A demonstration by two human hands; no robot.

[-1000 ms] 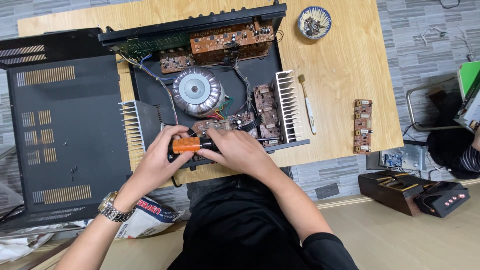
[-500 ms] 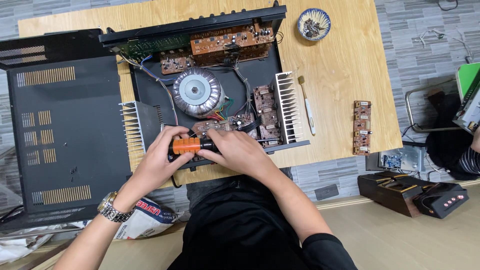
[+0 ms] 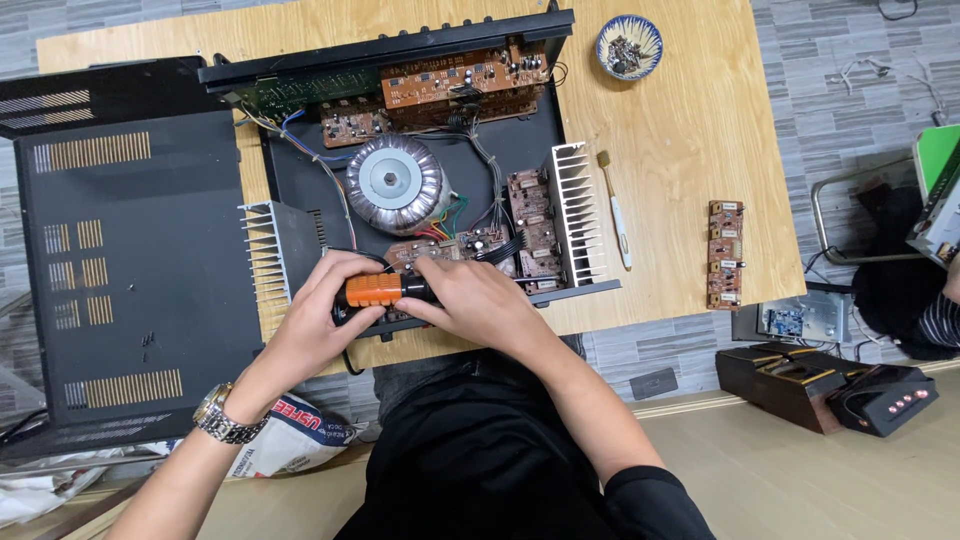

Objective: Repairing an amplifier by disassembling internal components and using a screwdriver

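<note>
The wooden table carries everything in front of you. On its left side lies the black vented cover, flat and overhanging the near edge. Beside it sits the opened amplifier chassis, with the round toroidal transformer near its middle, a long brown circuit board along the far wall, and finned heat sinks on either flank.

Your left hand and your right hand meet at the near edge of the chassis, both closed around the orange-and-black screwdriver handle. Its long axis runs left to right, almost level; the orange end lies under your left fingers and the black end points toward your right palm. You cannot tell where its tip sits, since your right hand covers it.

Well apart on the right lie a toothbrush, a small brown board and a patterned bowl.
</note>
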